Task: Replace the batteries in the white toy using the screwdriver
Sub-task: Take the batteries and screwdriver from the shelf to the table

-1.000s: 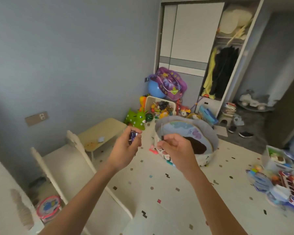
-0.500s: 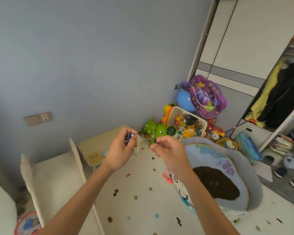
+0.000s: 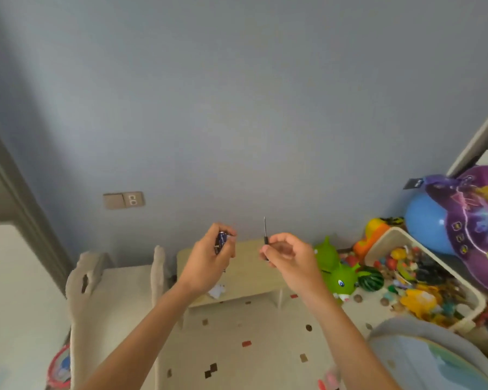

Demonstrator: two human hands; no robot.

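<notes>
Head view: we see the screwdriver (image 3: pixel 264 240) pinched in the right hand (image 3: pixel 289 256), its thin shaft pointing straight up toward 12 o'clock and its dark handle disappearing between thumb and forefinger. The other fingers of that hand curl loosely inward, palm turned left. At 9 o'clock from the screwdriver, well apart from it, the left hand (image 3: pixel 210 257) is closed around a small dark-blue cylinder with a metal end, which we take for a battery (image 3: pixel 221 240); only its upper part shows above the fingers, and we cannot tell whether there is more than one. Both forearms reach up from the bottom edge, raised in the air, wrists roughly level, hands not touching.

The white toy we cannot pick out with certainty. A small white object (image 3: pixel 217 291) lies on the low table (image 3: pixel 251 280) below the left wrist, partly hidden and too blurred to identify.

At 3 o'clock from the right hand sit two green toys (image 3: pixel 340 278), just beside a watermelon ball (image 3: pixel 372 280). Farther toward 3 o'clock a bin (image 3: pixel 389 237) holds mixed small toys, with a blue ball (image 3: pixel 426 223) and a purple cushion (image 3: pixel 473 220) behind it. At 10 o'clock, a wall socket (image 3: pixel 124 199) sits on the grey-blue wall.
</notes>
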